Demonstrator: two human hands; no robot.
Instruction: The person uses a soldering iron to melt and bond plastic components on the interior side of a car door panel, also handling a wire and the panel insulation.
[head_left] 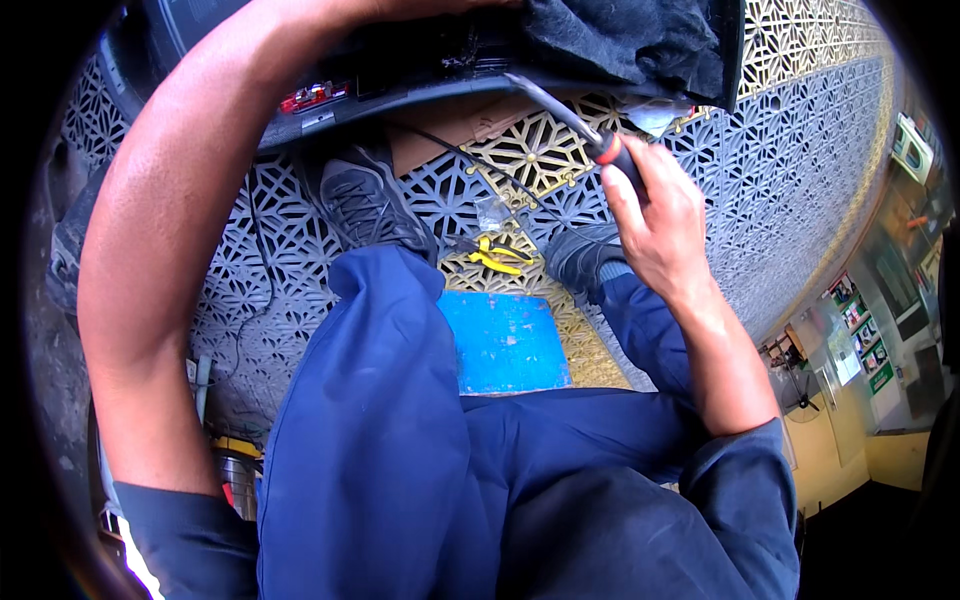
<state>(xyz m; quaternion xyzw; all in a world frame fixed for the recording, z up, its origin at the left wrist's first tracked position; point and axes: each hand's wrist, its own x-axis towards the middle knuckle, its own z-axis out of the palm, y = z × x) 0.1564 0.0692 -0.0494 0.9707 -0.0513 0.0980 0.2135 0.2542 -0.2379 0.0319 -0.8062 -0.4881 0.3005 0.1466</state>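
My right hand (pixel 662 215) is closed around the black and red handle of a screwdriver (pixel 560 112). The metal shaft points up and to the left, its tip close to the lower edge of a large black panel (pixel 430 95), which looks like part of a vehicle. My left arm (pixel 165 215) curves up and over that panel. The left hand itself lies past the top edge, out of sight. A dark crumpled cloth (pixel 630 45) is draped over the panel's right part. Small red and silver pieces (pixel 315 97) sit at the panel's left.
Pliers with yellow handles (pixel 497 256) lie on the latticed floor tiles (pixel 780 190) between my shoes. Nearer to me is a blue board (pixel 512 342). A thin black cable (pixel 470 158) crosses brown cardboard (pixel 425 150) under the panel. A metal can (pixel 236 475) stands at the lower left.
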